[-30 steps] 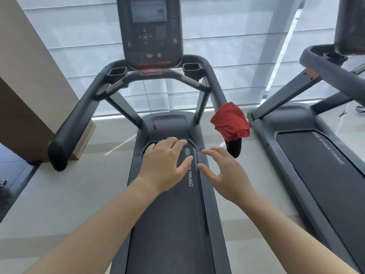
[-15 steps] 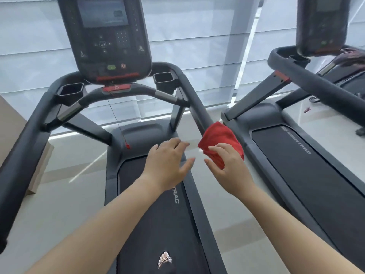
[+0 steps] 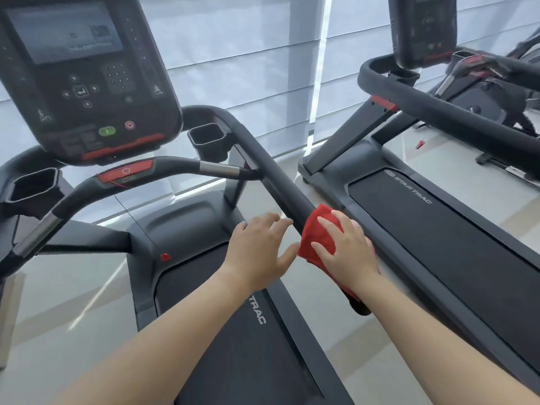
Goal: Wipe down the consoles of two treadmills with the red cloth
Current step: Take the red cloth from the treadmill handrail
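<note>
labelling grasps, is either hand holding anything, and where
Right hand grips the red cloth at its middle, on the handrail; left hand holds nothing.

A gym: adjacent treadmills (image 3: 263,331) (image 3: 453,229) with consoles (image 3: 84,77), window blinds (image 3: 248,54).
</note>
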{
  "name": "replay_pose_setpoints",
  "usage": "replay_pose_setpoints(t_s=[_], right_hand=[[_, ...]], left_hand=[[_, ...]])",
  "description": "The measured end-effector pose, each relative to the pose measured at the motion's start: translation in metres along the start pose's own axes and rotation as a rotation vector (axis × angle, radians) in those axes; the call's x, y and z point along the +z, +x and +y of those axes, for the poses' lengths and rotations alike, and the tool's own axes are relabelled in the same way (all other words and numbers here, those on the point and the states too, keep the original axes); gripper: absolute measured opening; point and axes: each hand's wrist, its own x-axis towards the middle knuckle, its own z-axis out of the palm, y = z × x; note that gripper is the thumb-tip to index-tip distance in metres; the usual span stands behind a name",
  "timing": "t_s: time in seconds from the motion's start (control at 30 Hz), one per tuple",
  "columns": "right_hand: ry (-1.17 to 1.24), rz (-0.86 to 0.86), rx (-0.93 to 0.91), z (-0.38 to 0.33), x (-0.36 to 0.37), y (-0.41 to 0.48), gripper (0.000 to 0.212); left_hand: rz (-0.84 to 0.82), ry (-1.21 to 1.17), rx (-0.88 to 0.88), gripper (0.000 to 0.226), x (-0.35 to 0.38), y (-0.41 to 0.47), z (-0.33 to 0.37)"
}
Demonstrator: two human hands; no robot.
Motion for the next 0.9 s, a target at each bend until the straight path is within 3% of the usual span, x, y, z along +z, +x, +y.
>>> replay_pose_setpoints(t_s=[0.43,0.6,0.9], right_hand=[[-0.116,-0.161,0.044,0.032,0.024,0.014,0.066],[-0.083,-0.217,0.062,0.035,0.030,0.021,0.085],[-0.077,-0.172,0.024,0.037,0.035,0.017,0.074]], left_hand=[[-0.064,-0.025,-0.019,0.059,0.024,0.043,0.007],[-0.059,-0.023,-0.053,0.054,0.027,0.048,0.012],[-0.054,-0.016,-0.103,0.052,0.026,0.065,0.025]])
